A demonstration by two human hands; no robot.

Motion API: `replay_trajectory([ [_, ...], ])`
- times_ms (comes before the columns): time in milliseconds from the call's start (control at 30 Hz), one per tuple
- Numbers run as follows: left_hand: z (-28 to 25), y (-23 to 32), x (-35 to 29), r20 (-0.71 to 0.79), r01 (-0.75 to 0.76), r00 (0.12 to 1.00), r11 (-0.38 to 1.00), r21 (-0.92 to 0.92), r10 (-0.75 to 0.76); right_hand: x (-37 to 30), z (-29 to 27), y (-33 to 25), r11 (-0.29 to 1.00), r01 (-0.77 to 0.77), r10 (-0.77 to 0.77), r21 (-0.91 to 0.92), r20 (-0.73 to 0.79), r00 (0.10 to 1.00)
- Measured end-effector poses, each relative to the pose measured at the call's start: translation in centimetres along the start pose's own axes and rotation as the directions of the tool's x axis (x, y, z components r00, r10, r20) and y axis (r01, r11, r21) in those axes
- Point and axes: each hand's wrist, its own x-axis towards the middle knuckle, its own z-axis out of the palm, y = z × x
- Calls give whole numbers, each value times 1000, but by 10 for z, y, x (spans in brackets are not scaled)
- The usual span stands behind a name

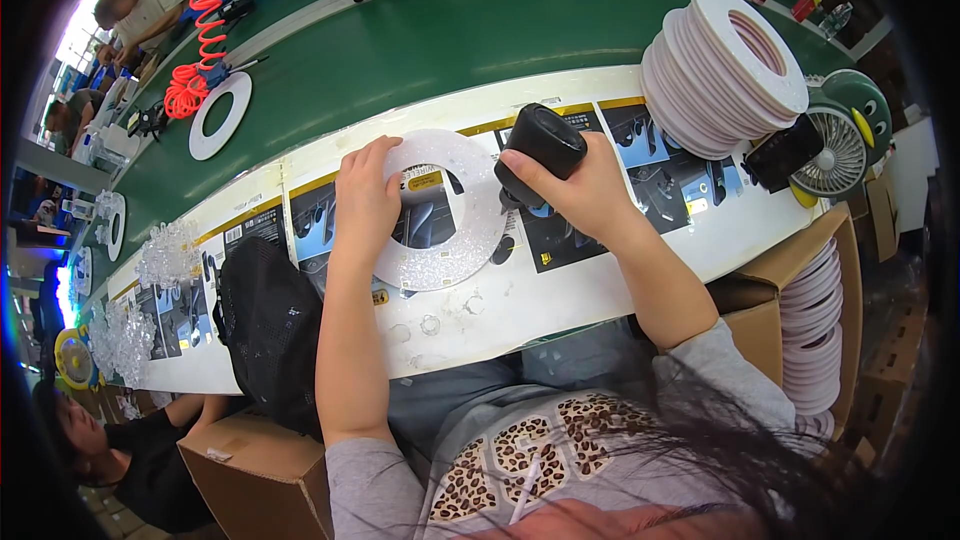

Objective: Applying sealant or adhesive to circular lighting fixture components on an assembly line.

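A flat white ring (479, 210) with a speckled surface lies over the printed sheets on the bench in front of me. My left hand (368, 190) is closed on the ring's left edge, its fingers over the far upper rim. In my right hand (588, 190) is a black rounded handheld tool (548, 140), held above the ring's right side. The tool's working end is mostly hidden beneath its body, so I cannot tell whether it touches the ring.
A tall stack of white rings (690, 90) stands at the right beside a small fan (832, 145). More rings fill a cardboard box (765, 340) below. A black bag (268, 325) and clear plastic pieces (168, 258) lie left. A red coiled hose (187, 90) hangs far left; a co-worker (120, 450) sits lower left.
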Motion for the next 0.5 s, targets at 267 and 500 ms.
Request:
replay_trajectory([
  [267,0,5,1,26,-37,999,999,-22,38,-1,2,-1,1000,15,-15,17,-8,1000],
  [500,-2,10,0,46,-77,996,996,-39,79,-4,7,-2,1000,18,-19,24,34,999],
])
